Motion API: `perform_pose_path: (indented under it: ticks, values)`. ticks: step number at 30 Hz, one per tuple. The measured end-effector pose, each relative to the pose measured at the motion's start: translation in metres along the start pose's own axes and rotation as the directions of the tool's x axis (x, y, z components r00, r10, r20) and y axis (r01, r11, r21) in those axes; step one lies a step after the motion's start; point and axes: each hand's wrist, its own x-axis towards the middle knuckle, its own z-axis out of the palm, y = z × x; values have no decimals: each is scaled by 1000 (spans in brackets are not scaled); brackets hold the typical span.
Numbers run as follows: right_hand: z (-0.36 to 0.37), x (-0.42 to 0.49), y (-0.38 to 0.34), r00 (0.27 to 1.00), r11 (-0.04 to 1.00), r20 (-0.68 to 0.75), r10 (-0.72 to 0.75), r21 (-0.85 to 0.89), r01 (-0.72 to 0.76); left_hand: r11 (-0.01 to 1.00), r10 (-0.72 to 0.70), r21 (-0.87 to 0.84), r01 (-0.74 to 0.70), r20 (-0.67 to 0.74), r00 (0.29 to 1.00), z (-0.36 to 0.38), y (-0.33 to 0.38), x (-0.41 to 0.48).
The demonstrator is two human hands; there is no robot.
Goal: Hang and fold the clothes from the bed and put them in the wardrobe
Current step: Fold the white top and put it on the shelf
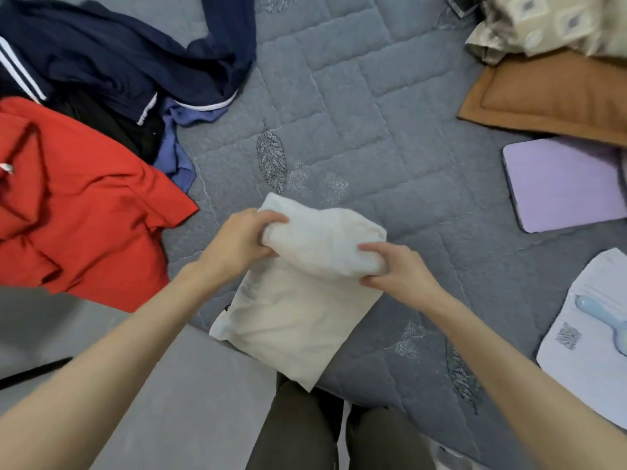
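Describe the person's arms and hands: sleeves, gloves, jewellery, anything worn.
The left hand and right hand are ungloved, and no ring, watch or bracelet shows. No sleeve comes into view on either side, right up to the frame's edge. Dark olive-brown trousers show below.

Pretty clearly a bedroom in somebody's home. Most of the view is a bed (373, 113) with a grey quilted cover stitched with leaf shapes. A brown pillow (556, 96) and a patterned beige one (549, 22) sit at the far right corner. Loose laundry is heaped on the left: a red shirt (78, 205), a navy jacket (118, 52) with white stripes, and a blue piece (176, 154) poking out underneath. A cream top (305, 300) lies half folded at the near edge. On the right there's a flat lilac device (563, 184), tablet or laptop, can't tell, and a pale blue brush (597, 310) on a white cloth (583, 361). Grey floor (169, 401) shows beside the bed.
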Motion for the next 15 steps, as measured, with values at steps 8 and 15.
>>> perform_pose_path:
  ticks: [8,15]
  values:
    - [-40,-20,-89,930,913,-227,-287,-360,194,968,-23,229,101,-320,947,-69,20,-34]
    - [-116,-31,-171,677,875,-586,-445,-445,190,964,235,243,-107,-592,771,-144,58,-23]
